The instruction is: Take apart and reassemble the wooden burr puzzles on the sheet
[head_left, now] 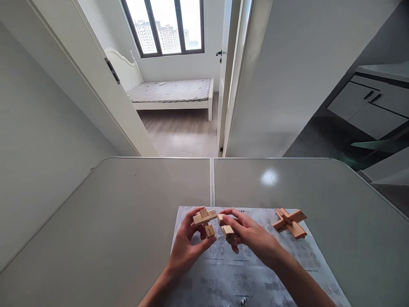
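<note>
Light wooden puzzle pieces (205, 218), fitted crosswise, are held between the thumb and fingers of my left hand (189, 241). Close to their right side, my right hand (247, 230) pinches a notched wooden puzzle piece (228, 232), whose two square ends point left. A small gap seems to separate the pieces in the two hands. Both hands are above a printed instruction sheet (217, 273) with diagrams. On the sheet's upper right lies a reddish wooden cross-shaped puzzle (290, 223), touched by neither hand.
The sheet lies on a grey table (128, 221) with a seam down its middle and a raised edge. Beyond the table, an open doorway shows a bed (172, 90) under a window (166, 27). A white cabinet (367, 100) stands at the right.
</note>
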Demonstrator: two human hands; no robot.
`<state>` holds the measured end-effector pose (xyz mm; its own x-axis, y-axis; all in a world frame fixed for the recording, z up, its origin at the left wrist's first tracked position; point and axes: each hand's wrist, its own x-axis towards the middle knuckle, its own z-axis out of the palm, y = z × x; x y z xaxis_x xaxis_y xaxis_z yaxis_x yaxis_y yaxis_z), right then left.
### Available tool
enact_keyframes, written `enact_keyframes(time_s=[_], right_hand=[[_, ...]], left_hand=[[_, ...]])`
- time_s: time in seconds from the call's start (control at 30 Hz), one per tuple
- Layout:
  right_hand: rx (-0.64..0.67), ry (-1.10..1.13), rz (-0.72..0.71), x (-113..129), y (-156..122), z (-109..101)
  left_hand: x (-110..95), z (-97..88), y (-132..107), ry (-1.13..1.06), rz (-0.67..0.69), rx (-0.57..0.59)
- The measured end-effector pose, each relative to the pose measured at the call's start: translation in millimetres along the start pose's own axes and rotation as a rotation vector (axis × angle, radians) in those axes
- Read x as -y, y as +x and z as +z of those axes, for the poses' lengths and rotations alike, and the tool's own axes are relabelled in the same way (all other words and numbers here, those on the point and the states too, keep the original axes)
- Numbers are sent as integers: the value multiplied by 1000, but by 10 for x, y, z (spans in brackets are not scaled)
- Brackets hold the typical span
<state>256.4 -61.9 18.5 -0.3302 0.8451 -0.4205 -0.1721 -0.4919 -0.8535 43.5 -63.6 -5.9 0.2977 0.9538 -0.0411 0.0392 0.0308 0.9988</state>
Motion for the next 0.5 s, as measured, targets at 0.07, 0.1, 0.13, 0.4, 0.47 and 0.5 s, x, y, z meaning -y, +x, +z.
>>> enact_keyframes(time_s=[0.07,0.1,0.13,0.4,0.47,0.5], right_hand=[[25,70,19,-64,37,28],[30,107,30,-93,55,39],[34,141,41,-118,70,49],[85,327,43,-132,80,79],[117,350,28,-102,65,77],[139,351,23,-85,57,76]], left_hand=[[10,-2,-6,7,8,0],[12,-2,-9,11,11,3],[12,0,-12,14,11,6],[-5,32,-12,26,-11,-39],[-1,37,-9,27,-20,-42],[-1,39,-8,26,-25,-42]])
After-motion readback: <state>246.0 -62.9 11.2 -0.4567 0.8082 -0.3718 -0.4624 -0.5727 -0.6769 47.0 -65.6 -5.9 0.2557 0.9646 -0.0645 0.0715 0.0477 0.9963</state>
